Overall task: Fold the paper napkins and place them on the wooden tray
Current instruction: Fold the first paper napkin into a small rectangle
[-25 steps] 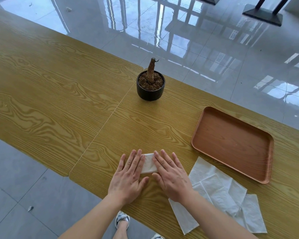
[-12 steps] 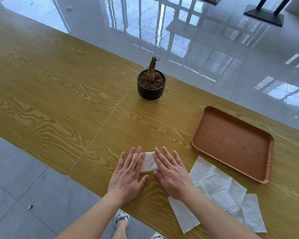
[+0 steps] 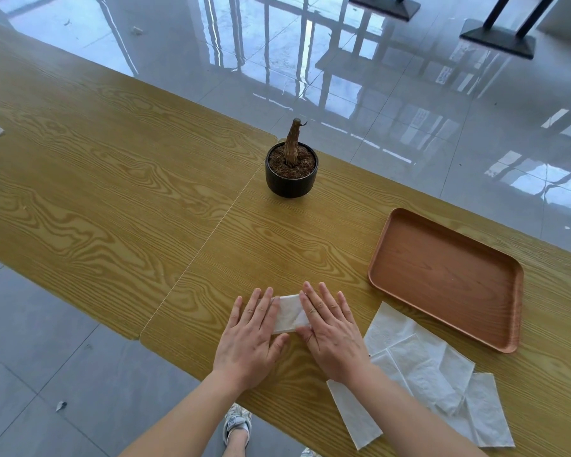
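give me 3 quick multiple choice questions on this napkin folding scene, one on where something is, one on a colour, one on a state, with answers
1. Where is the wooden tray relative to the folded napkin?
A. to the person's right of it
B. to the person's left of it
C. directly under it

2. What colour is the plant pot?
A. white
B. black
C. red

3. How do the left hand and right hand meet the folded napkin?
A. both are lifted clear of it
B. one pinches a corner up in the air
C. both lie flat on it, fingers straight

Answers:
1 A, the tray sits right of the right hand, beyond the loose napkins.
2 B, its outer wall is black.
3 C, straight fingers press each end, with the white middle showing between them.
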Action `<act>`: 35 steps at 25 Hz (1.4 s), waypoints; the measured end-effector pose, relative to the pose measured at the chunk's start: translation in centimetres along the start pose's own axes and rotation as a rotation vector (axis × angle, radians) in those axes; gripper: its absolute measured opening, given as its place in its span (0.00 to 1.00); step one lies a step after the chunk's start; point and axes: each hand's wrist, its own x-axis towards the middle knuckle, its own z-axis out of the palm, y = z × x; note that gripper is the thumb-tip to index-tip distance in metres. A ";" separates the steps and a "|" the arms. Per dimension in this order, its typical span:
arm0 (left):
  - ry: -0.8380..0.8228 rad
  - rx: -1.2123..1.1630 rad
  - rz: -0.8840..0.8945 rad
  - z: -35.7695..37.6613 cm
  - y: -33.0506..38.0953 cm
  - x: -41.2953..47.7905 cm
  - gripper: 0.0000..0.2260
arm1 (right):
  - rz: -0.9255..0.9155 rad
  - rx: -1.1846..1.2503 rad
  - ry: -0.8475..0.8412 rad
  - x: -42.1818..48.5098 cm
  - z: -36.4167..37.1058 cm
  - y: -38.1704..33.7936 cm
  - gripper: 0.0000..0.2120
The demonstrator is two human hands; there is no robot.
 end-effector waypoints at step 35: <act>0.127 -0.441 -0.468 -2.1 5.2 3.1 0.07 | 0.529 0.507 0.109 4.8 -4.9 0.8 0.07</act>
